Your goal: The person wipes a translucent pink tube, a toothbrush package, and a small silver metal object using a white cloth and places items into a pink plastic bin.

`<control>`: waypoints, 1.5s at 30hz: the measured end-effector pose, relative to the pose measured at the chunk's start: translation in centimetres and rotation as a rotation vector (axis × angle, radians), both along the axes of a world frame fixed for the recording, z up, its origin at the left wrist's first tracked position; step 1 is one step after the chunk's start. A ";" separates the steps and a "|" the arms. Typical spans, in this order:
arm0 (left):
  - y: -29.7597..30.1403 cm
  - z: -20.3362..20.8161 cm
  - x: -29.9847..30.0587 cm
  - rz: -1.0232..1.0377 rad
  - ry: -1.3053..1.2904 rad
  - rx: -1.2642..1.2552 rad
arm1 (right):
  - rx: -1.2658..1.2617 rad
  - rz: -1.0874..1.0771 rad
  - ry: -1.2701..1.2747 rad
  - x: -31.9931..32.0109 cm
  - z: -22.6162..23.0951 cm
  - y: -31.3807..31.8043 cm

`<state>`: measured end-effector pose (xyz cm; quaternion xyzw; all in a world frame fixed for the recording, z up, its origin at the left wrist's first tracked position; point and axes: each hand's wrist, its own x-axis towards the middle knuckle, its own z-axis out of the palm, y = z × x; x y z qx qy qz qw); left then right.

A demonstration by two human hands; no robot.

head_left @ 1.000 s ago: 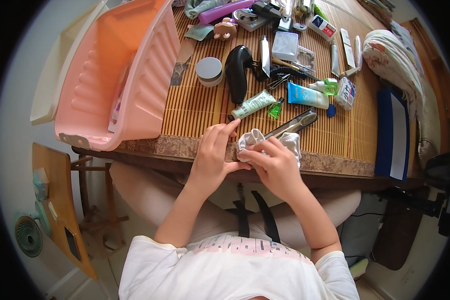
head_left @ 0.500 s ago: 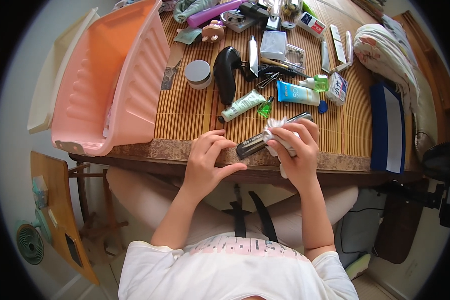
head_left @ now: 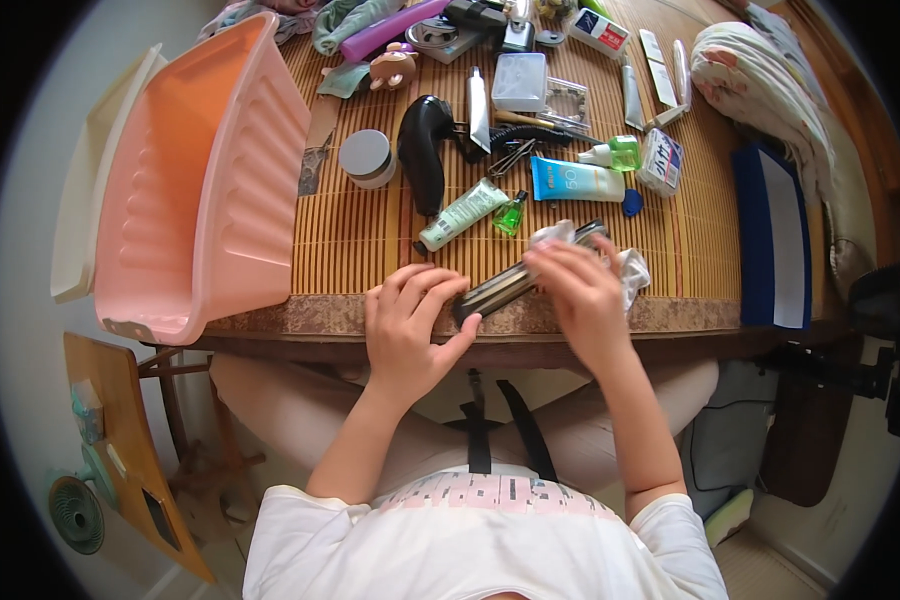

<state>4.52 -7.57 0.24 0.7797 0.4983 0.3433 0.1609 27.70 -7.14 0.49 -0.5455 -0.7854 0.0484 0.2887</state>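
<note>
A long, narrow black case (head_left: 502, 290) with a pale stripe lies slanted near the table's front edge. My left hand (head_left: 407, 322) has its lower end between thumb and fingers. Over its upper part, my right hand (head_left: 582, 295), slightly blurred, presses a crumpled white cloth or tissue (head_left: 633, 272) against it. Just beyond lie a pale green tube (head_left: 465, 214), a small green bottle (head_left: 511, 214), a blue-and-white tube (head_left: 580, 181) and a round blue cap (head_left: 633, 203).
At left stands a large pink plastic bin (head_left: 260, 200). A grey-lidded jar (head_left: 367, 155) and a curved black device (head_left: 426, 150) sit beyond my hands, with several small toiletries behind. To the right are a blue-and-white flat box (head_left: 770, 240) and bundled patterned fabric (head_left: 760, 90).
My left hand has closed onto the lower end of the case, from beside it. My right hand has shifted slightly left along the case with the white cloth. The whole view has shifted a little.
</note>
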 end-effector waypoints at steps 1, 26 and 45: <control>0.0 0.0 0.3 0.024 0.053 0.022 | -0.035 0.085 0.079 -1.0 -0.5 -0.5; 0.3 -0.1 0.8 -0.086 0.208 0.113 | -0.145 0.300 0.287 4.3 -0.1 2.7; -0.3 -0.8 0.4 -0.066 0.082 0.202 | -0.127 -0.441 0.841 0.9 -0.7 -0.6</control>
